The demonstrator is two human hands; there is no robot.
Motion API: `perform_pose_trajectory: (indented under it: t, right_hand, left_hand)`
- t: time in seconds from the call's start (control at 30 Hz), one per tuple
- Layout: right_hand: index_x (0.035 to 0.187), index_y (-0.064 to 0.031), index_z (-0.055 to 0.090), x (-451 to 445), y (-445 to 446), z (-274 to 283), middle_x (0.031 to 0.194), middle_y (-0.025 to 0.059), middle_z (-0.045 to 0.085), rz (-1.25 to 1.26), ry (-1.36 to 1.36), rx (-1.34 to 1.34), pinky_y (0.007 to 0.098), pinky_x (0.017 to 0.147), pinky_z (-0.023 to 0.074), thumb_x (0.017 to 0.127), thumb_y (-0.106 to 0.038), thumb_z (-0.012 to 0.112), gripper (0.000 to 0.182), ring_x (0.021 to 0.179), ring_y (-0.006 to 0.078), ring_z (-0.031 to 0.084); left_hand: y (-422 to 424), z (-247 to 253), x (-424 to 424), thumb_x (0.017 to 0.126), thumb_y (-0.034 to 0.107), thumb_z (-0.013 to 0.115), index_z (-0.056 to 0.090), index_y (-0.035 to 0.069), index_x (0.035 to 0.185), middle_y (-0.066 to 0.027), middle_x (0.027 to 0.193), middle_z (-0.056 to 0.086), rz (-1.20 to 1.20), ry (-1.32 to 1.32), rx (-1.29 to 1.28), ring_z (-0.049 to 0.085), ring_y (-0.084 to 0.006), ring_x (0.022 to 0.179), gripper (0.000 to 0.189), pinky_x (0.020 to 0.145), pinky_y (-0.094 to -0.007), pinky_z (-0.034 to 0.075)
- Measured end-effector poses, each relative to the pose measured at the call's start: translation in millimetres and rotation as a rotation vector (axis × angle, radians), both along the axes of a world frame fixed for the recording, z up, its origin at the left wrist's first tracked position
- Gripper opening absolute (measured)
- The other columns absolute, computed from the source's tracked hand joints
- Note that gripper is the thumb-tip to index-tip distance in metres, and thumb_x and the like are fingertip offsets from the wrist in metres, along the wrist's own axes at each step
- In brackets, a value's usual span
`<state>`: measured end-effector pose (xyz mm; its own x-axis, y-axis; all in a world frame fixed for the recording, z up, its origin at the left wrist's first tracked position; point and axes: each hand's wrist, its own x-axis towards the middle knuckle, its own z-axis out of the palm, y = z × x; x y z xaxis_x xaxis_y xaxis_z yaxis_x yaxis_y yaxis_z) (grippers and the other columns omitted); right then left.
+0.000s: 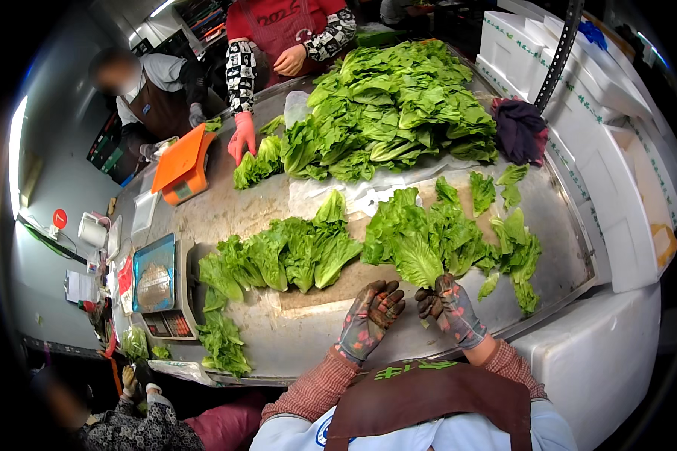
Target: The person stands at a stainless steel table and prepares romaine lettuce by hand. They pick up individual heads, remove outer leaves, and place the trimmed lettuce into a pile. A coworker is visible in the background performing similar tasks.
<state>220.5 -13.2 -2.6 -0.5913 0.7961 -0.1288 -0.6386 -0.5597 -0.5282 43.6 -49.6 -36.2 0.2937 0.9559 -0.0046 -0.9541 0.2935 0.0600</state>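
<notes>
My right hand point(454, 313), in a dirty floral work glove, pinches the base of a green leaf lettuce point(419, 260) lying over other leaves. To its left, my left hand point(369, 321) in a matching glove is palm up above the metal table point(316, 346), fingers apart, holding nothing. A row of lettuce heads point(285, 253) lies beyond my left hand on a brown sheet. Loose leaves point(516, 248) are scattered to the right of my right hand. A large heap of lettuce point(389, 107) covers the far side of the table.
A digital scale point(161, 287) with a blue tray stands at left, an orange scale point(183, 163) farther back. White foam boxes point(603, 163) line the right side. Across the table a co-worker's pink glove point(242, 138) touches lettuce; two other people are at left. A dark cloth point(520, 129) lies beside the heap.
</notes>
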Motion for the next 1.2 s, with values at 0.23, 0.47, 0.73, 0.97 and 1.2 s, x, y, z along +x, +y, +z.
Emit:
perform_pose_trajectory:
  t: [0.23,0.47,0.73,0.97,1.2]
  right_hand:
    - [0.110,-0.0011,0.039,-22,-19,16,0.091,0.0034,0.051,0.078,-0.255,0.270,0.0224,0.058,0.0426,0.080,-0.031,0.050,0.044,0.070,0.0102,0.051]
    - [0.100,-0.0012,0.043,-8,-9,-31,0.082,0.0029,0.049,-0.074,-0.325,0.215,0.0185,0.050,0.0387,0.076,-0.017,0.050,0.030,0.061,0.0073,0.048]
    - [0.080,0.0009,0.052,-22,-3,27,0.074,0.0138,0.048,-0.249,-1.146,1.110,0.0314,0.056,0.0396,0.066,0.000,0.049,0.014,0.063,0.0296,0.049]
    - [0.097,-0.0044,0.044,-6,-13,-42,0.073,0.0038,0.049,-0.257,-0.409,0.382,0.0244,0.052,0.0412,0.074,-0.008,0.049,0.024,0.056,0.0153,0.048]
    - [0.110,-0.0074,0.041,44,12,-62,0.091,0.0040,0.050,-0.380,0.110,0.156,0.0237,0.057,0.0437,0.081,-0.020,0.046,0.033,0.072,0.0126,0.048]
  left_hand:
    - [-9,42,10,0.072,0.041,0.056,0.027,0.007,0.120,-0.0113,0.118,0.037,0.004,0.489,-0.004,0.045,-0.0241,0.092,0.066,0.072,-0.0375,0.041]
    - [-5,22,6,0.075,0.026,0.057,0.036,0.005,0.115,-0.0125,0.113,0.043,0.248,0.258,-0.297,0.046,-0.0240,0.100,0.050,0.080,-0.0332,0.042]
    - [-22,17,6,0.076,0.016,0.057,0.043,0.005,0.107,-0.0083,0.100,0.052,0.080,0.707,-0.230,0.051,-0.0163,0.089,0.036,0.066,-0.0236,0.041]
    - [-5,29,12,0.079,0.028,0.051,0.043,0.003,0.106,-0.0144,0.100,0.051,0.056,0.013,-0.337,0.051,-0.0266,0.088,0.037,0.073,-0.0387,0.043]
    - [-5,33,11,0.077,0.026,0.053,0.036,0.003,0.112,-0.0132,0.109,0.044,0.203,0.257,-0.309,0.046,-0.0247,0.098,0.045,0.077,-0.0355,0.042]
